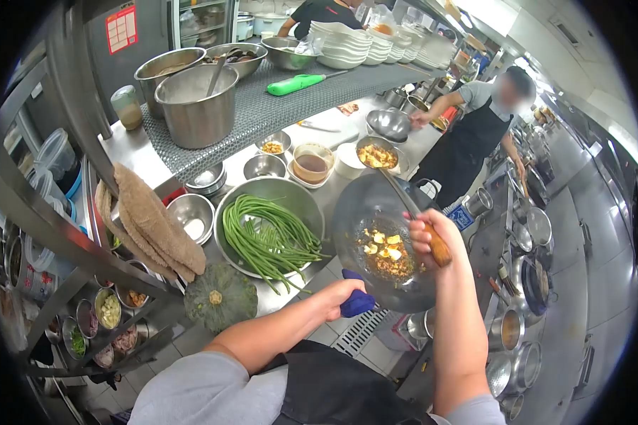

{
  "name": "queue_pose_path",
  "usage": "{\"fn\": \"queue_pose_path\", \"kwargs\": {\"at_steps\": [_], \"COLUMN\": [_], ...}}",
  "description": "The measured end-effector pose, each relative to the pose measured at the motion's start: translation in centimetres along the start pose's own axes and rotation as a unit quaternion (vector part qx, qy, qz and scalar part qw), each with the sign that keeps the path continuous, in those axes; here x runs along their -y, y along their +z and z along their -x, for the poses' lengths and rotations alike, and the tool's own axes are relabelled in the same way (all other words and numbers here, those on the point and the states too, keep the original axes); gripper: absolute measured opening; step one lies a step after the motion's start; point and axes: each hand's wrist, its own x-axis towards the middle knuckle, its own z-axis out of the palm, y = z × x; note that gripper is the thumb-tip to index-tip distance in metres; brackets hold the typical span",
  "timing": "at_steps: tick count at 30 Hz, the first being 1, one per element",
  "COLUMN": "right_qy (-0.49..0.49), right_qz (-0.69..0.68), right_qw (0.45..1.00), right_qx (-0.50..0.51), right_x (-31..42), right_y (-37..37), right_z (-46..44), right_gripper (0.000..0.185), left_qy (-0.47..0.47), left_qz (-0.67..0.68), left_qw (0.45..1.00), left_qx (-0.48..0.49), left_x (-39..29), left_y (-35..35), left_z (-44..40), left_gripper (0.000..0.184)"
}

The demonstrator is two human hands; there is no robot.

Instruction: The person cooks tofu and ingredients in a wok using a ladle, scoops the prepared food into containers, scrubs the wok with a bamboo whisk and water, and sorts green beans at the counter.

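My left hand (339, 297) is closed around a blue cloth (356, 293) at the edge of a dark wok (354, 212). Yellow-white chunks and brown bits (390, 258) lie in the wok, which is tilted. My right hand (436, 239) grips the wooden handle of a metal ladle (404, 195). The ladle's bowl, full of yellow and orange food (377, 156), is at the wok's far rim. Left of the wok, long green beans (269, 230) fill a steel bowl (223, 244).
A green pumpkin (221, 297) sits near the counter edge. Steel pots (197, 106), stacked white dishes (340, 44) and a green lighter (294, 85) stand on the shelf. A co-worker (468, 134) is at the back right, beside the stoves. A towel (156, 223) hangs at left.
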Motion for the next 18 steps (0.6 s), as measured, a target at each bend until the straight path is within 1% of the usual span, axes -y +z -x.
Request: {"fn": "queue_pose_path", "kwargs": {"at_steps": [1, 2, 4, 5, 7, 8, 9, 11, 12, 15, 16, 18], "right_qy": [0.003, 0.002, -0.005, -0.005, -0.023, -0.023, -0.036, -0.065, -0.065, -0.088, -0.088, -0.090], "right_qz": [0.027, 0.026, 0.099, 0.101, 0.193, 0.194, 0.249, 0.347, 0.346, 0.436, 0.435, 0.557], "right_qw": [0.999, 0.999, 0.993, 0.993, 0.977, 0.976, 0.962, 0.926, 0.926, 0.883, 0.883, 0.810], "right_qx": [-0.019, -0.020, -0.069, -0.069, -0.092, -0.091, -0.111, -0.137, -0.138, -0.150, -0.151, -0.162], "right_x": [0.6, 1.0, 1.7, 2.0, 2.2, 2.1, 1.8, 1.5, 1.3, 0.3, 0.1, -0.4], "right_y": [0.5, 0.9, 1.2, 1.3, 1.4, 1.4, 1.6, 0.8, 0.6, 0.2, -0.1, -0.4], "right_z": [-1.4, -3.0, -6.0, -7.3, -9.4, -10.4, -11.2, -13.2, -13.8, -14.9, -15.2, -15.6], "right_gripper": [0.017, 0.017, 0.013, 0.013, 0.007, 0.007, 0.008, 0.016, 0.016, 0.018, 0.018, 0.021], "left_qy": [-0.015, -0.016, -0.037, -0.039, -0.047, -0.055, -0.057, -0.068, -0.080, -0.077, -0.071, -0.079], "left_qz": [0.000, -0.001, 0.006, 0.002, 0.008, 0.011, 0.008, 0.008, 0.008, 0.006, 0.000, 0.004], "left_qw": [1.000, 1.000, 0.999, 0.999, 0.999, 0.998, 0.998, 0.997, 0.996, 0.995, 0.995, 0.995], "left_qx": [0.005, 0.006, 0.024, 0.020, 0.028, 0.034, 0.037, 0.042, 0.047, 0.064, 0.068, 0.066], "left_x": [-0.4, -0.4, -0.1, -0.1, 0.7, 1.0, 0.9, 1.3, 1.4, 1.7, 1.8, 2.0], "left_y": [0.3, 0.1, 0.0, 0.2, -0.2, -0.5, -0.2, -0.4, -0.5, -0.6, -0.6, -0.7], "left_z": [0.2, -0.1, -0.5, -0.3, -1.4, -1.9, -1.7, -2.2, -2.4, -2.9, -2.9, -3.2], "left_gripper": [0.010, 0.010, 0.008, 0.009, 0.009, 0.009, 0.008, 0.008, 0.007, 0.007, 0.007, 0.006]}}
